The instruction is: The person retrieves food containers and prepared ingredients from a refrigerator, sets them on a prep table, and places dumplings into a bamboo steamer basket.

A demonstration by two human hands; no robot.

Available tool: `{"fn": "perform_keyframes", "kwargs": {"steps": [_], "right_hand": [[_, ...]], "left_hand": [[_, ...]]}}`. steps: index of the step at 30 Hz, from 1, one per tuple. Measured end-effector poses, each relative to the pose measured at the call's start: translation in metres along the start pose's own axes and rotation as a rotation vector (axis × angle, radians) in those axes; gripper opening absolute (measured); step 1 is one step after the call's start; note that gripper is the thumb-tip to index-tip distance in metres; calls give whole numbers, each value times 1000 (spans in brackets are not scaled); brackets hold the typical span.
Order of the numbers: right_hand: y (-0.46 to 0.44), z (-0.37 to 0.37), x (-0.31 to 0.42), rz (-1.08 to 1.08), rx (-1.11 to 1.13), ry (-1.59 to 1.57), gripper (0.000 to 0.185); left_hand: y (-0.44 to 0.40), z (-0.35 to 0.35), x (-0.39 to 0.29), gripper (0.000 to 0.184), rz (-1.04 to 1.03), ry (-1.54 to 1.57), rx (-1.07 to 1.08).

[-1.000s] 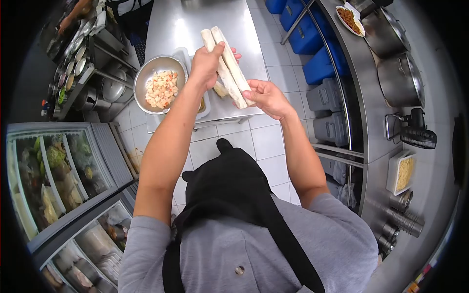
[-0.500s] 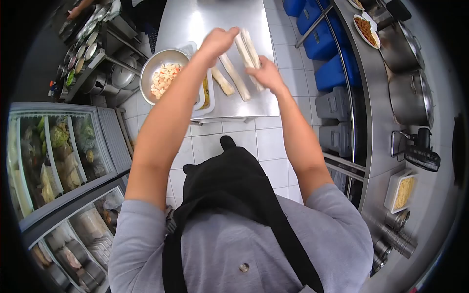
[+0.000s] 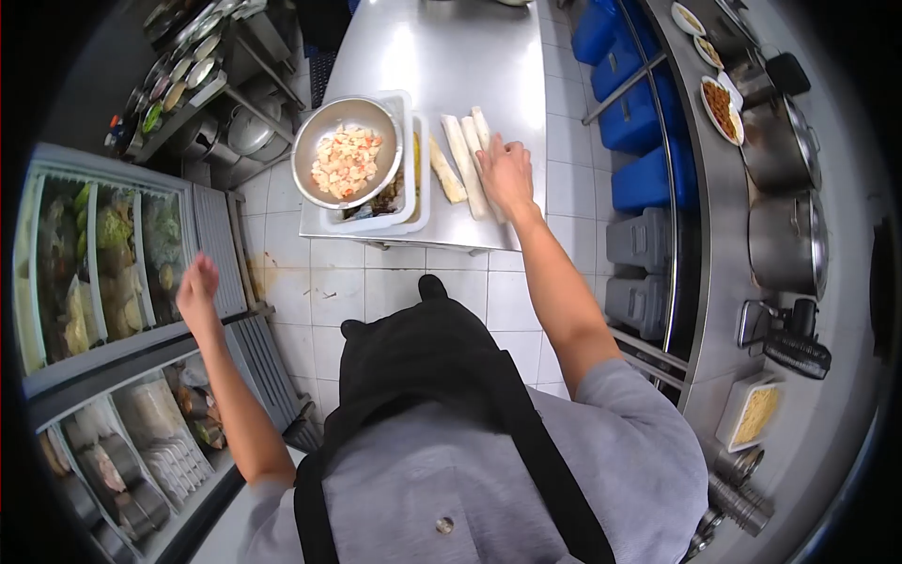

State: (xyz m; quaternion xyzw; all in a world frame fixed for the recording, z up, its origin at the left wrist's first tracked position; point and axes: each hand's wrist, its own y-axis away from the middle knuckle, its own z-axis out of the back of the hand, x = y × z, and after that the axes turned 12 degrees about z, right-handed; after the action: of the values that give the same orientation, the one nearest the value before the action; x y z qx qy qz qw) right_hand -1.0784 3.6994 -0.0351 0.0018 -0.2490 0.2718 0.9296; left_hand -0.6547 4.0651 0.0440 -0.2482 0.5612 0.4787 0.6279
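taking the bowl as our landmark, we have the white sticks lying side by side on the tabletop, over to the bowl's right, lengthwise and close together. the yellow stick lies between them and the bowl, nearer the bowl. our right grip is palm down at the outer side of the white sticks, farthest from the bowl, with its fingers partly spread and reaching over them; we can't tell whether it has hold of one or merely touches it. our left grip is well off to the bowl's left, close by the fridge, half open with its fingers loosely bent and nothing showing in it. the bowl, holding pale and orange chunks, sits over a tub, with a second tub just to its right. we judge the step in hand to be handling the sticks on the tabletop. as we see it, a next move on them calls for a light, even touch along their length, since they look soft and might bend or roll, and for keeping our sleeve and wrist off their ends.
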Motion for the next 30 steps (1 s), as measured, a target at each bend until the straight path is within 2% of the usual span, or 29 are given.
{"fn": "perform_keyframes", "kwargs": {"steps": [1, 3, 5, 6, 7, 9, 10, 12, 14, 15, 16, 18, 19, 20, 21, 22, 24, 25, 26, 28, 29, 30], "right_hand": [[2, 1, 8, 24, 9, -1, 53], [15, 4, 25, 158, -178, 17, 42], [36, -9, 33, 272, -367, -276, 29], [50, -3, 50, 131, -396, -409, 19], [65, -12, 47, 68, -399, -504, 16], [82, -14, 61, 276, -648, -524, 16], [82, 7, 83, 358, -520, -537, 23], [74, 16, 122, 484, -453, -549, 35], [60, 30, 182, 646, -380, -717, 37], [53, 28, 212, 740, -379, -742, 37], [46, 24, 237, 822, -387, -755, 37], [40, 21, 289, 899, -368, -752, 35], [39, 18, 314, 969, -379, -743, 35], [39, 12, 335, 1033, -389, -724, 34], [38, 3, 349, 1040, -414, -715, 35], [49, -6, 364, 1037, -418, -709, 35], [63, -37, 396, 798, -401, -816, 43], [76, -52, 407, 690, -338, -843, 45], [91, -64, 416, 698, -341, -851, 45], [117, -90, 443, 609, -30, -855, 43], [128, -100, 457, 615, -40, -884, 43], [138, -108, 475, 787, 48, -803, 40]], "left_hand": [[10, 31, 39, 41, 30, -114, -46], [48, 85, 129, 37, 125, -343, -123], [111, 114, 187, 36, 253, -618, -185], [149, 110, 200, 36, 328, -770, -229], [178, 114, 214, 36, 428, -728, -221], [239, 124, 243, 35, 650, -632, -321], [261, 127, 251, 35, 772, -578, -412], [294, 128, 244, 34, 786, -424, -573], [306, 150, 296, 31, 560, -575, -634], [302, 162, 313, 27, 538, -629, -686], [291, 170, 319, 32, 510, -689, -721], [268, 186, 246, 53, 892, -312, -587], [253, 197, 232, 53, 889, -309, -595], [242, 208, 224, 62, 821, -221, -603], [235, 215, 224, 72, 754, -140, -610], [229, 233, 231, 72, 752, -142, -603], [211, 268, 245, 72, 542, -330, -681], [205, 287, 239, 64, 569, -240, -698], [198, 304, 241, 64, 563, -236, -707], [183, 345, 240, 55, 453, -206, -876], [178, 363, 238, 50, 405, -147, -903], [167, 383, 230, 45, 351, -89, -927]]}}
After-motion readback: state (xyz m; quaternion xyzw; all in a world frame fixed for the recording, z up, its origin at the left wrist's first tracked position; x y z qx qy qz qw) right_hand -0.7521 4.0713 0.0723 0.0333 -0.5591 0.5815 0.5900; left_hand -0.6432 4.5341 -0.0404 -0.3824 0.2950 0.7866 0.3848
